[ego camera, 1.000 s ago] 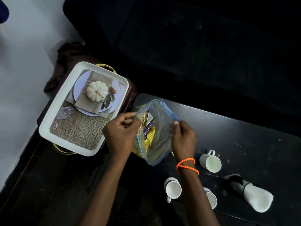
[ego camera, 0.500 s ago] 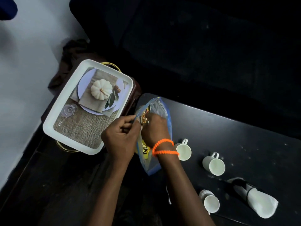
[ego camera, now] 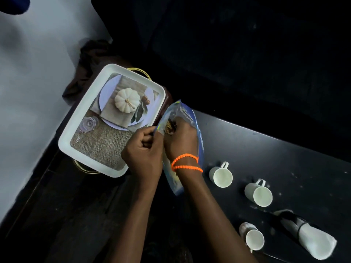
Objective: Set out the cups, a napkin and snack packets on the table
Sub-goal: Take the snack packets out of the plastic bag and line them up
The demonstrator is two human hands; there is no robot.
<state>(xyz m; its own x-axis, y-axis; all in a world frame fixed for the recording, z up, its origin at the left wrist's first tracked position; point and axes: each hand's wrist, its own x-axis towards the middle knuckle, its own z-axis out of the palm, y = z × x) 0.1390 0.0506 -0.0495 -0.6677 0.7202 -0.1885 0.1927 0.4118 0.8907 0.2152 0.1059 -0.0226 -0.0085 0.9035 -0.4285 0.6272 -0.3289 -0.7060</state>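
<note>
Centrally, my left hand (ego camera: 141, 150) pinches the near lip of the bag (ego camera: 187, 118), its grip closed on the plastic edge and keeping the mouth apart. My right hand (ego camera: 181, 138), with orange beads (ego camera: 187, 165) at the wrist, reaches inside the bag; its grip is closed on a brown snack packet (ego camera: 169, 126) at the opening. The bag hangs upright between both hands over the left end of the tabletop (ego camera: 266, 149), its lower part seen below my right wrist.

Three white cups stand on the tabletop to the right: first cup (ego camera: 221, 175) nearest the bag, second cup (ego camera: 258, 193) beyond it to the right, third cup (ego camera: 252, 237) close to the near edge. All are apart from one another, mouths toward the camera. The rolled napkin (ego camera: 309, 238), bound by a dark band, lies at the far right near the tabletop's edge, just beside the second and third cups but not touching them.

At left, a white tray (ego camera: 83, 122) printed with a pumpkin picture sits on a separate stand, beside the tabletop.
</note>
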